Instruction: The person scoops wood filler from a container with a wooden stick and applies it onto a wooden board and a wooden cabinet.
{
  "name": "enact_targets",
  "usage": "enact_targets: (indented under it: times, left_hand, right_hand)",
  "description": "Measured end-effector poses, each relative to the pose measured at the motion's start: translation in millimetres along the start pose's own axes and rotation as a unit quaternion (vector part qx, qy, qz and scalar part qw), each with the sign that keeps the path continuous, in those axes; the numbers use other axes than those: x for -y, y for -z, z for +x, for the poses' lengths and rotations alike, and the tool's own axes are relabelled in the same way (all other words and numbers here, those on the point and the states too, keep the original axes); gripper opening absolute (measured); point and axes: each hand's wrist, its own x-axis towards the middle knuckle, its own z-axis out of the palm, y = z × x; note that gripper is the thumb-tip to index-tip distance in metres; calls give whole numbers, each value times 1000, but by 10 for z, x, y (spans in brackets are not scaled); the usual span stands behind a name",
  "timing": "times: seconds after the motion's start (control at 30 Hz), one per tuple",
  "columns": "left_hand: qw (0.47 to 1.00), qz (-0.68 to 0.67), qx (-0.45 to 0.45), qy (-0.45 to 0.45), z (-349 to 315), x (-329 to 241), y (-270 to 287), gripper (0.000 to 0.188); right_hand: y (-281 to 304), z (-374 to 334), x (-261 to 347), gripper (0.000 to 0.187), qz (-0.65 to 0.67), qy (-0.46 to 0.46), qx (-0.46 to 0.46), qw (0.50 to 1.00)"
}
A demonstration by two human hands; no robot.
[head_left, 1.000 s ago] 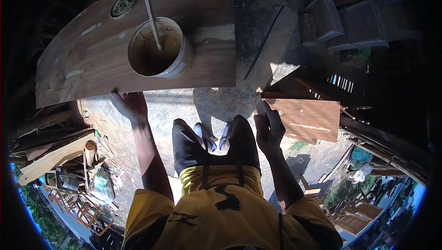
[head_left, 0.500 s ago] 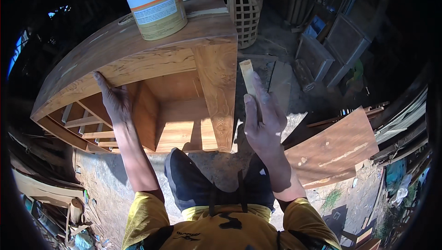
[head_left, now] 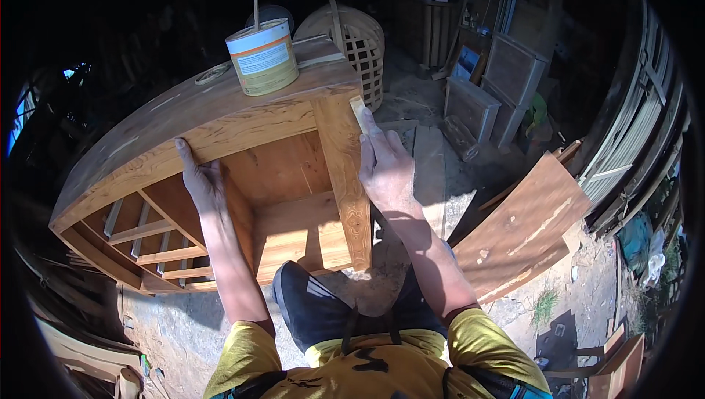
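right hand now lower, gripping sanding block against cabinet leg; left hand flat.

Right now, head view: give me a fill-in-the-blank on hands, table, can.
1. The left hand presses flat against the wooden table's ____.
2. The right hand holds a small pale block against the table's ____.
3. The can with a stick in it stands on the table's ____.

Missing: apron; leg; top

Both forearms reach up from the lower edge toward the wooden cabinet. The left hand lies flat, fingers stretched, against the cabinet's inner front. The right hand presses along its upright post, fingers closed around a small pale block.
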Motion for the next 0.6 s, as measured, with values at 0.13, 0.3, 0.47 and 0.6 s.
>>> enact_targets:
  times: [0.13,0.3,0.47,0.6]
  left_hand:
    - [1000,-3,6,5,-7,-34,23,57]
    - [1000,-5,10,11,2,4,40,58]
    - [1000,-5,8,11,21,2,45,59]
    - [1000,3,-3,19,11,-30,29,60]
  right_hand:
    - [-45,38,17,52,12,12,-31,999]
    - [-19,13,7,51,17,-8,-30,999]
    - [-45,-35,-28,51,12,-5,-31,999]
    - [-46,27,14,50,20,1,-36,999]
